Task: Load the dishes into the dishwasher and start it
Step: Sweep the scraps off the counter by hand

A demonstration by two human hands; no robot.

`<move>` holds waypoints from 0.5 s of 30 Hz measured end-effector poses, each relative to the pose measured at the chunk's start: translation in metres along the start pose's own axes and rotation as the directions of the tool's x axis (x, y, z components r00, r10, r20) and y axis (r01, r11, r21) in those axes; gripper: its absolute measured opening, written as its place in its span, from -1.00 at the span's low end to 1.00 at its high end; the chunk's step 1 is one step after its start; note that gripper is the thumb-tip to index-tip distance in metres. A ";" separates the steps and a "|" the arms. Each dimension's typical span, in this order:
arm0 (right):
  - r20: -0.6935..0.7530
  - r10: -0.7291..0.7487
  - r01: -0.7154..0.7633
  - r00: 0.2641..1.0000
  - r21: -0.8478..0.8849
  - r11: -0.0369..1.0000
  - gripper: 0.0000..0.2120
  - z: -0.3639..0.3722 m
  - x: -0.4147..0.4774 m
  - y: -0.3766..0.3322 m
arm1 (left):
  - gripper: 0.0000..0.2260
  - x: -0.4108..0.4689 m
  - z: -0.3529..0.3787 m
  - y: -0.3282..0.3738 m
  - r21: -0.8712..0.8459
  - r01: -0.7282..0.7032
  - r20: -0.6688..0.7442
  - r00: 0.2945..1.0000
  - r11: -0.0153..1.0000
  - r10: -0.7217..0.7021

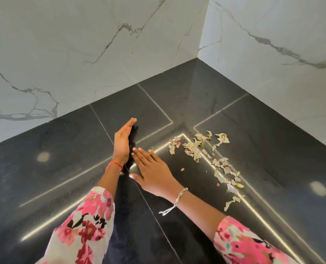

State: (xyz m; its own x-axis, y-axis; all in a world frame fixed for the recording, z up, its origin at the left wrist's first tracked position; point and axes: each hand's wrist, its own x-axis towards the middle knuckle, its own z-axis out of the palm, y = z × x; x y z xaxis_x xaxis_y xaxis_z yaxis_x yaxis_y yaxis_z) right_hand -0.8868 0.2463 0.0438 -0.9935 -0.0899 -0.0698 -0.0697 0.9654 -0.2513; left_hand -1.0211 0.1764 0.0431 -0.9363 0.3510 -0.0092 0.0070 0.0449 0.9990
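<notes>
We note the left hand set on edge on the dark surface, fingers straight and together, gripping nothing. The right hand lies palm down just beside it, fingers extended, also gripping nothing. Dry scraps lie scattered to the right, near the wall. We cannot tell where the dishes or dishwasher are.

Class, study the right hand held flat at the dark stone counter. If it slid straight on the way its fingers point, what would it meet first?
The left hand, standing on edge just beyond the fingertips of the right hand; the gap looks tiny, though depth is unclear.
</notes>
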 end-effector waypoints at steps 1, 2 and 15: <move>-0.017 0.019 -0.020 1.000 -0.041 0.999 -0.39 0.007 0.002 -0.001 | -0.72 0.000 0.000 0.000 0.009 -0.005 0.005 1.000 1.000 0.005; -0.044 0.047 -0.050 0.998 -0.064 0.997 -0.37 0.009 0.004 0.002 | -0.71 0.000 0.000 -0.001 0.016 -0.002 0.010 1.000 1.000 0.002; -0.140 0.237 -0.247 0.962 -0.065 0.967 -0.52 0.009 -0.020 0.016 | -0.66 0.002 0.015 -0.016 0.634 -0.236 0.249 0.964 0.737 0.094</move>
State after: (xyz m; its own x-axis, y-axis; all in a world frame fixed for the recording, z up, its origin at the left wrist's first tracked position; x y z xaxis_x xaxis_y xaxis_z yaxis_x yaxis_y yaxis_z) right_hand -0.8669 0.2610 0.0329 -0.9844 0.1760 0.0082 0.1723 0.9715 -0.1630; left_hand -1.0177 0.1900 0.0268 -0.8145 0.5754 0.0740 0.4481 0.5429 0.7102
